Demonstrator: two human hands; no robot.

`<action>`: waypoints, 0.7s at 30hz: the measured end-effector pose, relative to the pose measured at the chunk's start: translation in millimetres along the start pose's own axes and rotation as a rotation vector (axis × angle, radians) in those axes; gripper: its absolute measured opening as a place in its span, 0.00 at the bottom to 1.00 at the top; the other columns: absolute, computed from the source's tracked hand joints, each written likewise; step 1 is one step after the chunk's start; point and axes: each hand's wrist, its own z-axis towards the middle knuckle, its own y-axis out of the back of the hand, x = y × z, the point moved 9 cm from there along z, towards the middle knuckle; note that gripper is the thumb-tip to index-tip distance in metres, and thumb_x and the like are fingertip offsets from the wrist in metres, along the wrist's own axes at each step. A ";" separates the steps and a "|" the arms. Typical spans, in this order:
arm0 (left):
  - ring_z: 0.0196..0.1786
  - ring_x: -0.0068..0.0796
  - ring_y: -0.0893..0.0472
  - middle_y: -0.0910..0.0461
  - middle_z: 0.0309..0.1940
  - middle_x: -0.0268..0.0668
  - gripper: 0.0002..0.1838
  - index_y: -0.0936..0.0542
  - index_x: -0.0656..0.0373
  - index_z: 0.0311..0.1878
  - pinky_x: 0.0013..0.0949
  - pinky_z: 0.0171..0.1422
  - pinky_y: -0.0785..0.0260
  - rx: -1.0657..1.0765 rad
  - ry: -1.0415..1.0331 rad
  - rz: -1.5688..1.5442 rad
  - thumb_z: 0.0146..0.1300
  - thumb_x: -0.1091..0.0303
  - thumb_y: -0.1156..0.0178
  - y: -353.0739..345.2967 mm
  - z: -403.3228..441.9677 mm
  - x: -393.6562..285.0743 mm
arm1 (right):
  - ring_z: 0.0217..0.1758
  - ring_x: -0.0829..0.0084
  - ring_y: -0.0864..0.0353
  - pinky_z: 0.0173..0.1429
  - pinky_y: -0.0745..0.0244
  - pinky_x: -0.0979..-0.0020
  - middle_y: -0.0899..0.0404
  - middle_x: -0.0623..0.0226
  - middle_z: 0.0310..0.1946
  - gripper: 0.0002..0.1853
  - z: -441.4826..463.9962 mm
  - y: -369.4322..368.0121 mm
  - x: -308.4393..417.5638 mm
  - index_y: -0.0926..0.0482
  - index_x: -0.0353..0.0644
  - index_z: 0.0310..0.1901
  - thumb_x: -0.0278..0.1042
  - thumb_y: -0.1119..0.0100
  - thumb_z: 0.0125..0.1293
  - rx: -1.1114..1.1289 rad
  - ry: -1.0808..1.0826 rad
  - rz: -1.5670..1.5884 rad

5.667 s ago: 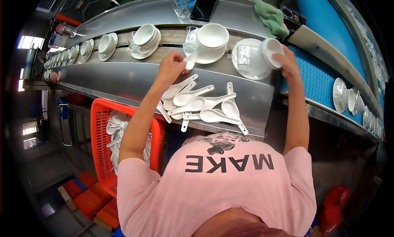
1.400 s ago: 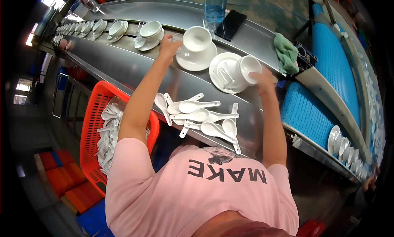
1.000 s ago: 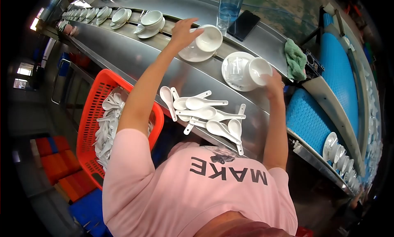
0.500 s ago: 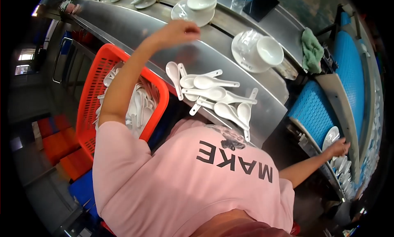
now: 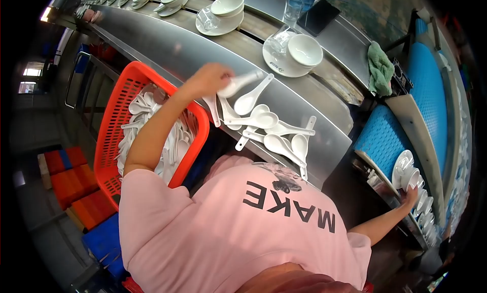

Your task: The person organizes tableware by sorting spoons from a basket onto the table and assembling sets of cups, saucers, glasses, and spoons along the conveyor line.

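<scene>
My left hand (image 5: 212, 79) is closed on a white spoon (image 5: 238, 84), blurred by motion, above the left end of a spoon pile (image 5: 264, 119) on the steel ledge. Far to the right, my right hand (image 5: 410, 195) reaches to the stacked dishes at the blue belt's edge. Its fingers are at a white bowl (image 5: 410, 178), beside an upright plate (image 5: 402, 163). On the conveyor stand a plate (image 5: 271, 59) with a bowl (image 5: 305, 50) and wrapped glass (image 5: 280, 41), and further left another plate (image 5: 203, 29) with a bowl (image 5: 227, 5) and glass (image 5: 208, 19).
A red basket (image 5: 105, 135) full of spoons stands below the ledge at left. More dish sets line the conveyor toward the upper left. Beyond it lie a phone (image 5: 318, 17), a blue container (image 5: 300, 2) and a green cloth (image 5: 380, 69). The blue belt (image 5: 384, 131) is at right.
My left hand moved from the conveyor dishes down to the spoons and took one. My right hand let go of the conveyor bowl and reached right to the stacked dishes. The conveyor sets shifted left.
</scene>
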 end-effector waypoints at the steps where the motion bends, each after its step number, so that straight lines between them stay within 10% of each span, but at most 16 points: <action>1: 0.26 0.30 0.24 0.22 0.25 0.40 0.11 0.21 0.62 0.37 0.32 0.31 0.32 -0.064 0.146 -0.125 0.51 0.68 0.45 16.1 4.1 17.6 | 0.50 0.60 0.29 0.45 0.26 0.59 0.32 0.58 0.51 0.32 1.8 -7.2 2.7 0.39 0.42 0.60 0.32 0.42 0.52 0.071 0.073 0.069; 7: 0.19 0.22 0.25 0.22 0.24 0.37 0.11 0.24 0.67 0.36 0.23 0.20 0.36 -0.483 0.515 -0.446 0.47 0.74 0.41 82.2 44.6 138.2 | 0.47 0.63 0.25 0.52 0.28 0.66 0.27 0.59 0.47 0.30 -64.7 -107.4 55.3 0.36 0.35 0.56 0.26 0.42 0.48 0.071 0.257 0.200; 13: 0.24 0.22 0.22 0.21 0.26 0.37 0.13 0.25 0.65 0.38 0.22 0.29 0.30 -0.682 0.378 -0.642 0.48 0.71 0.39 99.6 59.6 143.4 | 0.49 0.66 0.25 0.54 0.29 0.66 0.27 0.60 0.48 0.27 -103.1 -247.9 105.8 0.33 0.35 0.54 0.26 0.40 0.49 0.401 0.318 0.450; 18: 0.33 0.29 0.21 0.20 0.29 0.38 0.14 0.21 0.61 0.38 0.32 0.38 0.30 0.164 -0.021 -0.058 0.46 0.67 0.37 -4.7 20.1 -10.9 | 0.43 0.70 0.24 0.49 0.29 0.71 0.24 0.63 0.42 0.26 -140.9 -366.2 158.2 0.29 0.33 0.51 0.21 0.44 0.45 0.542 0.275 0.374; 21: 0.28 0.42 0.24 0.23 0.23 0.44 0.08 0.23 0.63 0.27 0.35 0.35 0.32 0.063 -0.241 0.184 0.41 0.71 0.39 -19.7 -4.3 -62.6 | 0.40 0.70 0.23 0.46 0.29 0.72 0.23 0.62 0.40 0.27 -142.3 -433.5 165.2 0.28 0.32 0.50 0.22 0.45 0.42 0.677 0.259 0.351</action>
